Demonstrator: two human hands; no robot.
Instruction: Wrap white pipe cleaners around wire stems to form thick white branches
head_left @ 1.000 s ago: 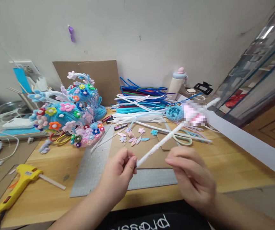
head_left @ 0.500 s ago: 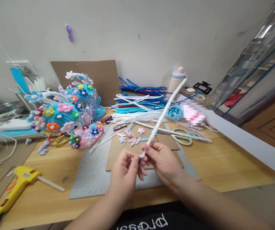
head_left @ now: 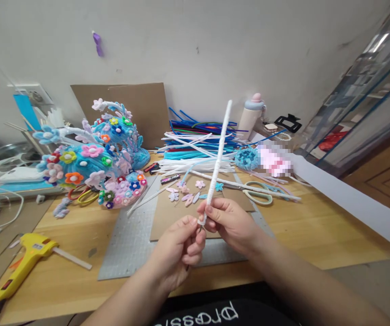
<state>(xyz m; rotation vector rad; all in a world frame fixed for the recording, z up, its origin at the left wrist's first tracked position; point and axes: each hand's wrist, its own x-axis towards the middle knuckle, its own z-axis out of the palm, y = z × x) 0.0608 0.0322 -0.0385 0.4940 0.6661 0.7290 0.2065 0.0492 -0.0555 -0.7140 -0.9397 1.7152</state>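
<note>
Wall (head_left: 167,40): pale grey, filling the top of the view, a small purple ribbon (head_left: 97,44) hanging at its left.
Wooden table (head_left: 303,235): right across the scene, everything laid out on it.
Cardboard panel (head_left: 147,108): leaning upright at the back.
Cutting mat (head_left: 123,258): grey, flat in front of the person, a brown cardboard sheet (head_left: 161,228) lying over it.
Flower ornaments (head_left: 89,167): a burst of colour to the left, blue domes dotted with little fuzzy flowers.
Pipe-cleaner pile (head_left: 195,155): blue, white and turquoise lengths stacked behind the mat.
White fuzzy stem (head_left: 219,156): here's the star, up in the air above the cardboard sheet, nearly upright, top leaning slightly right, its lower end bent toward the left.
Left hand (head_left: 179,249): thumb and fingers pinched on the bent lower end, a narrow grip.
Right hand (head_left: 237,222): close beside it, fingertips closed around the stem just above the bend.
Glue gun (head_left: 28,258): yellow, resting at the near left, a pale stick poking from its right end.
Water bottle (head_left: 250,117): standing right of the pile, pink on top.
Claw clip (head_left: 288,122): black, over to the bottle's right.
Loose flowers and petals (head_left: 199,184): pink, lilac and blue, scattered just beyond the hands.
Dark strand: thin, just below the bend, too small to identify.
</note>
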